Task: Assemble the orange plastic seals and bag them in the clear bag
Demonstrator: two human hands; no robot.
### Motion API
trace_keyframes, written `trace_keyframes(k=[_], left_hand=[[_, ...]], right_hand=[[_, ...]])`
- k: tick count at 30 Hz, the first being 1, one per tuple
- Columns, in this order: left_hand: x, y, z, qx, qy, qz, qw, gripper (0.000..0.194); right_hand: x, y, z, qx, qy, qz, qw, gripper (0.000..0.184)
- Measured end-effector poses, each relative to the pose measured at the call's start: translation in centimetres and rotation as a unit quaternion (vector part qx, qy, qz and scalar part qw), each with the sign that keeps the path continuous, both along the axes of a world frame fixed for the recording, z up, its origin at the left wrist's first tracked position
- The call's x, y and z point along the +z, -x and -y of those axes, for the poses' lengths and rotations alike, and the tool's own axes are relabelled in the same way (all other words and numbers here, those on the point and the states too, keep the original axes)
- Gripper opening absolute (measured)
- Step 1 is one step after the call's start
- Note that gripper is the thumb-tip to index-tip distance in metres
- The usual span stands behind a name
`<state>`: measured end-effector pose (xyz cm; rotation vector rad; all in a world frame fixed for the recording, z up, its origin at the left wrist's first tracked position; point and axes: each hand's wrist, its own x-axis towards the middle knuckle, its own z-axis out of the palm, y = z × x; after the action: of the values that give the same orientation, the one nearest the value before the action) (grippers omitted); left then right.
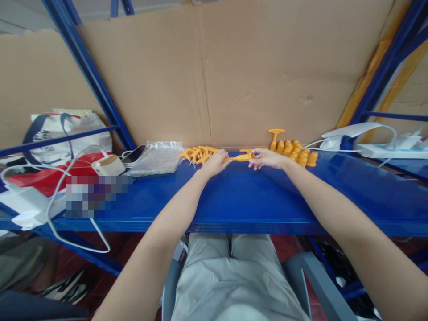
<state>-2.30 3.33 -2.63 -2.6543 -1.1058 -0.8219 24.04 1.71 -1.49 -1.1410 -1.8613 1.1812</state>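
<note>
Both my arms reach forward over a blue shelf (pixel 254 196). My left hand (pixel 216 162) and my right hand (pixel 265 158) each pinch one end of a long orange plastic piece (pixel 241 157) that spans between them, just above the shelf. Left of my left hand lies a heap of orange T-shaped parts (pixel 198 154). Behind my right wrist, a cluster of orange assembled pieces (pixel 294 149) stands against the cardboard, one with a flat T-top (pixel 276 133).
A clear plastic bag (pixel 157 158) and a phone (pixel 133 154) lie left of the orange heap. Further left are a small white device (pixel 109 165), white cables (pixel 53 200) and a tote bag (pixel 67 131). A white power strip (pixel 388 150) sits at right. Cardboard (pixel 234 71) backs the shelf.
</note>
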Motion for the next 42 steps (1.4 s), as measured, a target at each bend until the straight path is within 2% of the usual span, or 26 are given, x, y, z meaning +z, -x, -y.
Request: trace_keyframes(k=[5, 12, 25, 35, 37, 40, 42], left_hand=[[0.3, -0.2, 0.5, 0.02, 0.004, -0.001, 1.0, 0.014], [0.2, -0.3, 0.4, 0.017, -0.018, -0.001, 1.0, 0.018], [0.3, -0.5, 0.8, 0.023, -0.003, 0.012, 1.0, 0.015], [0.4, -0.6, 1.0, 0.024, -0.006, 0.007, 1.0, 0.014], [0.4, -0.7, 1.0, 0.027, -0.005, 0.008, 1.0, 0.013], [0.3, -0.7, 0.8, 0.031, -0.007, 0.011, 0.999, 0.011], [0.2, -0.7, 0.7, 0.029, -0.012, 0.017, 0.999, 0.012]], right_hand=[[0.3, 0.4, 0.5, -0.008, 0.012, -0.006, 1.0, 0.022], [0.3, 0.9, 0.4, -0.024, 0.061, -0.003, 0.998, 0.044], [0.5, 1.4, 0.5, -0.042, 0.121, -0.008, 0.992, 0.045], [0.4, 1.4, 0.4, -0.053, 0.123, 0.002, 0.991, 0.05], [0.3, 1.1, 0.3, -0.046, 0.115, 0.001, 0.992, 0.047], [0.3, 0.7, 0.4, -0.028, 0.078, -0.015, 0.996, 0.025], [0.2, 0.6, 0.4, -0.02, 0.047, -0.025, 0.998, 0.023]])
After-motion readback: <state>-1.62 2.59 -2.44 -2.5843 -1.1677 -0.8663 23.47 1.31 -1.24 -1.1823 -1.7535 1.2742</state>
